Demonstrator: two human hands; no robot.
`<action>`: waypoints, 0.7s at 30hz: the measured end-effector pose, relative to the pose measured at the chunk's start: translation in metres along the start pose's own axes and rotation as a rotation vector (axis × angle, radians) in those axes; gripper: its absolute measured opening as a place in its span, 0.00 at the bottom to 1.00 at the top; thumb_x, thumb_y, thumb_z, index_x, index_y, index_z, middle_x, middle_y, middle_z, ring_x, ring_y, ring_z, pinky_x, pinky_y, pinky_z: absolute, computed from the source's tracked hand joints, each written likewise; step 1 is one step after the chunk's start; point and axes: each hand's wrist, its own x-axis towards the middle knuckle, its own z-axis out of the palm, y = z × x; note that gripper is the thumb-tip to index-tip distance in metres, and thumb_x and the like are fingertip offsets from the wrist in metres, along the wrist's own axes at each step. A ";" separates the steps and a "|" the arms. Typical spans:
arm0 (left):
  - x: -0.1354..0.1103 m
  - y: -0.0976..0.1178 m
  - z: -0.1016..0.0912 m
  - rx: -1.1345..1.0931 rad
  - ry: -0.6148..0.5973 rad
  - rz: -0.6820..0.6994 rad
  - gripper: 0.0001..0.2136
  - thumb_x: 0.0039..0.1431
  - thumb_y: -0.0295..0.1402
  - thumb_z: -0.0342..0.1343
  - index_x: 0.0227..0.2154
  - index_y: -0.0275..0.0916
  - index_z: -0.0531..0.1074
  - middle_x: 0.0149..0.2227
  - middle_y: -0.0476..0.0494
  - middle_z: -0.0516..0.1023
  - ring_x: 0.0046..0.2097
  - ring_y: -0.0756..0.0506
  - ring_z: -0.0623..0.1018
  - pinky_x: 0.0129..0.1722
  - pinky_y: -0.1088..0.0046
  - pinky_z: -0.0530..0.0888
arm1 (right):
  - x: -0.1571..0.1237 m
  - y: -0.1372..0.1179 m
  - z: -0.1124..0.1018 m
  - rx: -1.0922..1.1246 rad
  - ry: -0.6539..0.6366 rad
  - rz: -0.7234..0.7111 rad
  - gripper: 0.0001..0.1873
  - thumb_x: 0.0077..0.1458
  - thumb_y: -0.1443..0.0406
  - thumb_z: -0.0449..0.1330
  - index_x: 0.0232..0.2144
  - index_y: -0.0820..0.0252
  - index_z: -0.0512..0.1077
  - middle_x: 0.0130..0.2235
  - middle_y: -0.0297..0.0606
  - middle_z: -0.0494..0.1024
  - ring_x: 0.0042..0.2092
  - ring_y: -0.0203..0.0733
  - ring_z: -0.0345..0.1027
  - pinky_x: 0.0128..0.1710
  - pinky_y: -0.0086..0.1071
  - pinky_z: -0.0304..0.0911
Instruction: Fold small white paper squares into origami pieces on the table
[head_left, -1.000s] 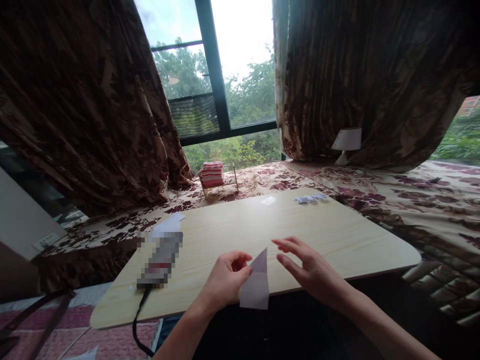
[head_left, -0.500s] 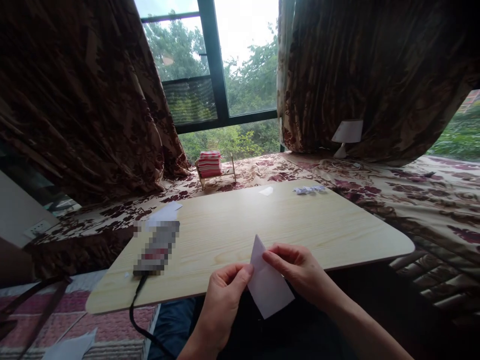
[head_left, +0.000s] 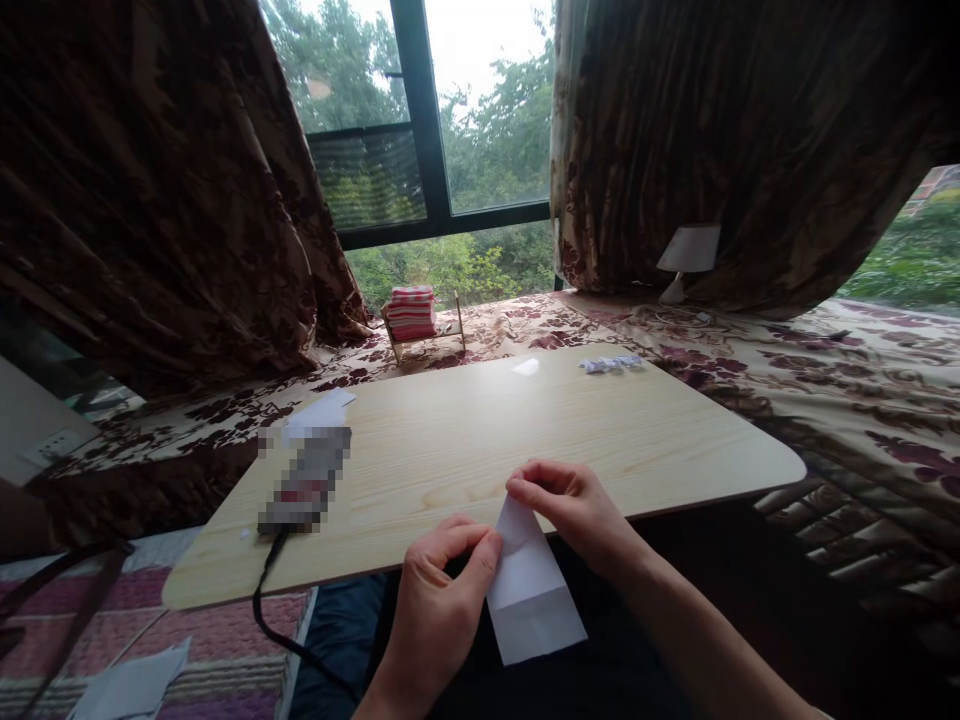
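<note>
A folded sheet of white paper [head_left: 534,590] is held between my two hands, just past the near edge of the table. It narrows to a point at the top, and a crease crosses its lower part. My left hand [head_left: 450,590] pinches its left edge between thumb and fingers. Higher up, my right hand [head_left: 566,505] pinches it at the tip, hiding the point itself.
The wooden-topped table [head_left: 420,460] bears a blurred dark device [head_left: 304,485] with a black cable, white papers [head_left: 322,412] and crumpled pale pieces [head_left: 611,364]. A lamp [head_left: 686,255] and folded striped cloths [head_left: 412,312] stand beyond. More paper [head_left: 135,685] lies at lower left.
My right hand has moved up to the paper's tip. The lower part of the paper now shows a crease and hangs a little longer. The view has shifted slightly.
</note>
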 end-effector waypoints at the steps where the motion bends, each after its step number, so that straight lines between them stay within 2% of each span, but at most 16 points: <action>1: -0.002 -0.001 0.000 -0.007 0.017 -0.015 0.12 0.54 0.34 0.56 0.19 0.36 0.75 0.24 0.47 0.69 0.28 0.49 0.68 0.27 0.78 0.65 | 0.004 0.001 -0.006 -0.016 0.095 -0.032 0.17 0.44 0.54 0.64 0.23 0.63 0.74 0.24 0.34 0.72 0.29 0.37 0.63 0.29 0.30 0.60; 2: -0.003 -0.003 0.001 -0.020 0.042 -0.034 0.12 0.54 0.35 0.56 0.19 0.36 0.74 0.23 0.48 0.69 0.28 0.49 0.68 0.26 0.78 0.65 | 0.007 0.002 -0.011 -0.021 0.192 -0.051 0.17 0.45 0.53 0.63 0.24 0.62 0.74 0.24 0.34 0.72 0.29 0.37 0.63 0.31 0.30 0.60; 3: -0.005 -0.005 0.002 -0.037 0.077 -0.056 0.12 0.53 0.35 0.57 0.19 0.36 0.75 0.24 0.48 0.70 0.29 0.49 0.68 0.27 0.79 0.65 | 0.009 0.002 -0.016 -0.027 0.235 -0.058 0.18 0.47 0.52 0.62 0.25 0.62 0.74 0.24 0.34 0.71 0.30 0.37 0.63 0.32 0.31 0.60; 5: -0.006 -0.009 0.004 -0.081 0.153 -0.097 0.10 0.53 0.36 0.58 0.21 0.36 0.76 0.25 0.48 0.72 0.30 0.48 0.69 0.29 0.78 0.66 | 0.007 0.001 -0.018 -0.037 0.251 -0.068 0.17 0.48 0.52 0.62 0.28 0.61 0.75 0.26 0.34 0.73 0.31 0.37 0.64 0.35 0.31 0.61; 6: -0.006 -0.010 0.005 -0.108 0.182 -0.110 0.10 0.53 0.37 0.58 0.24 0.36 0.77 0.26 0.47 0.74 0.32 0.48 0.70 0.31 0.78 0.67 | 0.004 0.001 -0.015 -0.046 0.203 -0.063 0.16 0.48 0.53 0.62 0.29 0.61 0.76 0.27 0.35 0.74 0.32 0.38 0.66 0.35 0.31 0.61; 8: -0.004 -0.012 0.007 -0.153 0.203 -0.124 0.10 0.53 0.38 0.58 0.27 0.37 0.79 0.28 0.47 0.76 0.34 0.47 0.71 0.33 0.77 0.68 | -0.005 0.000 -0.006 -0.065 -0.006 0.014 0.17 0.49 0.53 0.61 0.33 0.61 0.76 0.32 0.37 0.77 0.32 0.38 0.67 0.31 0.30 0.62; 10: -0.002 -0.012 0.007 -0.173 0.177 -0.133 0.10 0.53 0.38 0.58 0.29 0.36 0.79 0.28 0.46 0.77 0.34 0.47 0.72 0.33 0.77 0.68 | -0.014 0.000 0.005 -0.022 -0.112 0.085 0.17 0.48 0.54 0.62 0.32 0.62 0.75 0.28 0.36 0.75 0.28 0.36 0.65 0.25 0.28 0.59; 14: 0.002 -0.009 0.003 -0.208 0.092 -0.176 0.11 0.52 0.38 0.58 0.28 0.35 0.79 0.27 0.46 0.76 0.31 0.48 0.71 0.31 0.77 0.68 | -0.020 0.002 0.013 0.040 -0.122 0.132 0.15 0.48 0.55 0.63 0.30 0.62 0.74 0.26 0.33 0.73 0.26 0.34 0.63 0.23 0.26 0.55; 21: 0.010 -0.005 -0.002 -0.203 0.080 -0.193 0.10 0.50 0.34 0.57 0.20 0.33 0.73 0.20 0.49 0.70 0.26 0.51 0.66 0.25 0.78 0.62 | -0.018 -0.001 0.011 -0.013 -0.157 0.144 0.14 0.46 0.57 0.64 0.27 0.62 0.73 0.25 0.33 0.72 0.26 0.34 0.61 0.23 0.26 0.54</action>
